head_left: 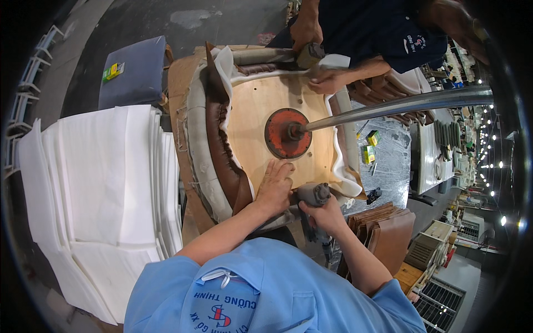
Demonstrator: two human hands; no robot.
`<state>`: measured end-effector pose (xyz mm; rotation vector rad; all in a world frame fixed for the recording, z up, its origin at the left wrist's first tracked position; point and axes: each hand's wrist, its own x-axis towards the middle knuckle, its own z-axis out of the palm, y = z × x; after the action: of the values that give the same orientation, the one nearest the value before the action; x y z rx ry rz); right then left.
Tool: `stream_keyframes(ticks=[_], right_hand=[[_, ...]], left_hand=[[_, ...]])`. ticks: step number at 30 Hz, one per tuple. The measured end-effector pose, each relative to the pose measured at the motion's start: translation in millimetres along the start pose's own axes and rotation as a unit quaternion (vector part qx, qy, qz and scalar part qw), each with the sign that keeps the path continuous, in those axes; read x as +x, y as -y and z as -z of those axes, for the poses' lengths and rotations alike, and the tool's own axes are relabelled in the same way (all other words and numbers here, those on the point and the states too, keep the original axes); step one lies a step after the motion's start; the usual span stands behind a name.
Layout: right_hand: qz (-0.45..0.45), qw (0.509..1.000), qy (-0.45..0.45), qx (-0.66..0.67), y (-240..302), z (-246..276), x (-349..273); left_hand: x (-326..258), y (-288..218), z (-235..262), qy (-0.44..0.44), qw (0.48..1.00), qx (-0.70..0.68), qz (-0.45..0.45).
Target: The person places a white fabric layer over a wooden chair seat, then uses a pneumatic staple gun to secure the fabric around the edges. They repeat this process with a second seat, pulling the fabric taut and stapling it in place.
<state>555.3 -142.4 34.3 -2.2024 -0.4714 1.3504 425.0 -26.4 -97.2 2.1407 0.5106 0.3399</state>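
A seat with a pale wooden panel (252, 116) lies upside down, its brown cover (215, 127) and white padding (223, 69) gathered around the rim. At its near edge, my left hand (273, 187) has its fingers bent over the cover, pressing it against the wood; the grip is partly hidden. My right hand (326, 215) is wrapped around the handle of a grey staple gun (314, 194), its head close to the near right edge. A round red plate (287, 133) with a metal shaft (388, 106) presses on the panel's middle.
Across the seat, a co-worker's hand (306, 30) holds another staple gun (310, 55), while their other hand (328, 81) touches the far rim. White foam sheets (100, 177) are stacked at left, brown cover pieces (388, 236) at right. Small yellow-green boxes (368, 154) lie on a wrapped table (391, 177).
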Motion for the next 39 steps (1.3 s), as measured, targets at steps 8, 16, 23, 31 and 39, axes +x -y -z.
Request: stream_keyframes(ticks=[8, 16, 23, 31, 39], right_hand=[[-0.011, 0.999, -0.036, -0.023, 4.1, -1.7, 1.5], [0.015, 1.000, -0.015, -0.022, 5.7, -1.7, -7.8], [-0.006, 1.000, -0.025, -0.008, 7.3, -9.8, -3.3], [0.019, 0.998, -0.025, -0.050, 11.8, -7.7, -3.8], [-0.002, 1.000, 0.007, -0.009, 0.5, -17.6, -10.3]], left_hand=[[6.5, 10.6, 15.3, 0.013, 0.998, -0.006, -0.056], [2.6, 11.3, 2.2, -0.053, 0.996, -0.017, -0.065], [1.0, 9.7, 1.8, -0.053, 0.997, -0.024, -0.060], [3.0, 29.6, -1.4, -0.059, 0.994, -0.016, -0.096], [-0.1, 21.0, 7.9, -0.053, 0.993, 0.002, -0.102]])
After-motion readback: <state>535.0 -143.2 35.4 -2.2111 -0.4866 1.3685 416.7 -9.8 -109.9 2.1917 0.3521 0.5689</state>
